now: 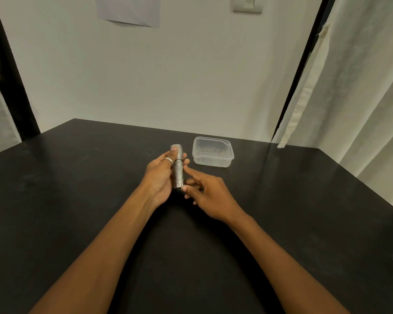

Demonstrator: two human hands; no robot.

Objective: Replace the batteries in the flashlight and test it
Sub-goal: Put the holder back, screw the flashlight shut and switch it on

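Black counter [77, 200]: a clear plastic container [212, 152] stands near the far edge. Above mid-counter, the silver flashlight [178, 169] is gripped by the closed left hand [160, 175]. The right hand [210, 196], loosely open and empty, touches the tail end. Unscrewing the cap is judged next; a firm twist is required.

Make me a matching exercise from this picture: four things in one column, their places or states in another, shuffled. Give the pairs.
Things:
1. silver metal flashlight
2. clear plastic container
3. left hand
4. right hand

Places or states:
A. fingers touch the flashlight's near end
B. stands on the black table, right of the flashlight
C. wrapped around the flashlight, ring on a finger
D. held above the table, head pointing away

Pairs: 1-D, 2-B, 3-C, 4-A
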